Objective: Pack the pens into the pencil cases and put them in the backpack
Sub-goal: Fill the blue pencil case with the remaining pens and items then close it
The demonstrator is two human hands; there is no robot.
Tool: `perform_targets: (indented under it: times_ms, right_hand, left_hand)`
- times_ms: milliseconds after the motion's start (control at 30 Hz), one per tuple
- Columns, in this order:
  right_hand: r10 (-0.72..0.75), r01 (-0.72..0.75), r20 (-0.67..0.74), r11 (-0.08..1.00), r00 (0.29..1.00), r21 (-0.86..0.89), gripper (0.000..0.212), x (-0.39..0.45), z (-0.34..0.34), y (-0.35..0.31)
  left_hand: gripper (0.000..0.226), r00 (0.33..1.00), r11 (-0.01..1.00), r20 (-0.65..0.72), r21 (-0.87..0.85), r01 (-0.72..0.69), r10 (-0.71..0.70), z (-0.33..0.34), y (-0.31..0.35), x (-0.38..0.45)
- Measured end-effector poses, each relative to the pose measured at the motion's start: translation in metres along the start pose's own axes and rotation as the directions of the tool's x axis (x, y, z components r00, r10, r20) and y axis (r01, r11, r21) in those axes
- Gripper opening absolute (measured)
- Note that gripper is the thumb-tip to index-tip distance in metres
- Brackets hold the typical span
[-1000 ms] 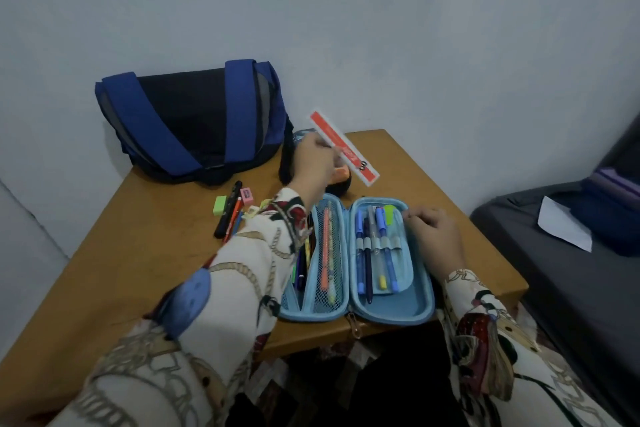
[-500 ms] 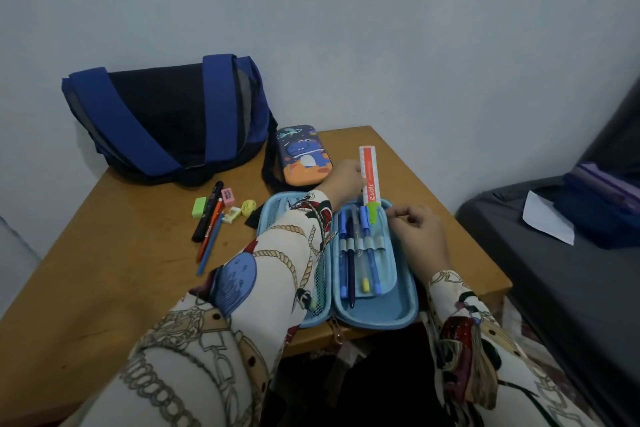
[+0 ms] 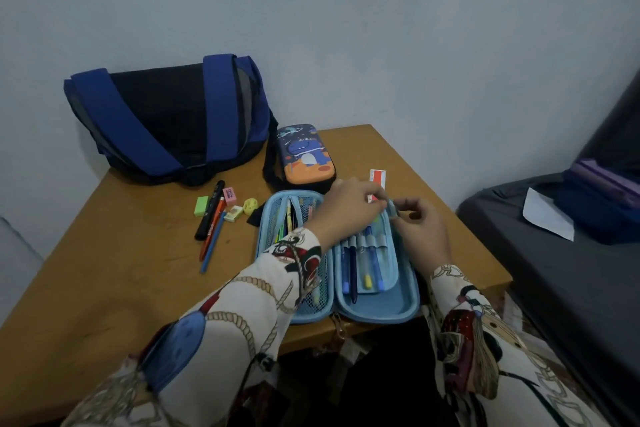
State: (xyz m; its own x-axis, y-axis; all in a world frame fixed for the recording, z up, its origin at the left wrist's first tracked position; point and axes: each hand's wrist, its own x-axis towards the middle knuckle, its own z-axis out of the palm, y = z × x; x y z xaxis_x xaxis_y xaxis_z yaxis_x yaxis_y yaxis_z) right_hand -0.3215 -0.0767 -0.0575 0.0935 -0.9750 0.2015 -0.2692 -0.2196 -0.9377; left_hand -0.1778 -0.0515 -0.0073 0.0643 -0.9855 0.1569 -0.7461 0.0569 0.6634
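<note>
Two hands (image 3: 349, 211), two pencil cases (image 3: 377, 302), one backpack (image 3: 166, 121).

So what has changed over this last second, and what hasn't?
The left hand has carried the red ruler down from above the dinosaur case and stood it at the far end of the open blue case, part slid in. The right hand stayed at that end. Backpack, loose pens and erasers unmoved.

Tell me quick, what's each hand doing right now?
Left hand: pinching the ruler.
Right hand: gripping the blue case's far rim.
</note>
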Motion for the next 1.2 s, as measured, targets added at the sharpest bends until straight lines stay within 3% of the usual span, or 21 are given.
perform_targets:
  times_ms: [100,267,400,567,633,733,867,1067,1200]
  right_hand:
    - [0.008,-0.005,-0.039,0.997,0.999,0.076,0.031,-0.001,-0.002,-0.002]
    - [0.014,-0.009,-0.049,0.994,0.999,0.108,0.031,-0.002,-0.001,-0.003]
    - [0.028,-0.023,-0.05,0.995,0.998,0.093,0.027,-0.002,-0.001,-0.001]
    - [0.033,-0.028,-0.054,0.996,0.998,0.082,0.021,-0.001,-0.002,-0.001]
    - [0.038,-0.035,-0.042,0.997,0.998,0.068,0.02,0.001,-0.001,0.001]
    - [0.064,-0.064,-0.016,0.998,0.998,0.007,0.019,0.003,0.001,0.006]
    - [0.089,-0.089,0.005,0.995,0.996,-0.046,0.022,0.005,0.002,0.005]
    - [0.036,-0.031,0.025,0.982,0.999,-0.186,0.005,0.0,0.002,-0.004]
    - [0.04,-0.023,0.059,0.965,0.997,-0.26,0.016,-0.002,0.003,-0.008]
  left_hand:
    - [0.02,0.997,0.986,0.071,0.162,-0.027,0.016,0.0,0.004,-0.012]
    - [0.032,0.999,0.934,0.026,0.354,-0.047,0.04,0.004,0.015,-0.015]
    - [0.024,0.999,0.931,0.01,0.363,-0.035,0.033,0.007,0.021,-0.013]
    - [0.024,1.0,0.972,0.025,0.234,0.005,-0.011,-0.001,0.021,-0.015]
    - [0.018,0.999,0.994,-0.049,0.104,0.018,-0.013,-0.01,0.016,-0.018]
    - [0.027,0.986,0.992,-0.167,-0.127,-0.011,-0.011,-0.024,-0.005,-0.026]
    - [0.039,0.969,0.992,-0.245,-0.123,-0.034,0.003,-0.031,-0.037,-0.045]
    - [0.027,0.971,0.969,-0.241,-0.243,-0.054,-0.006,-0.026,-0.061,-0.057]
    - [0.026,0.976,0.959,-0.21,-0.284,-0.008,-0.054,-0.03,-0.053,-0.064]
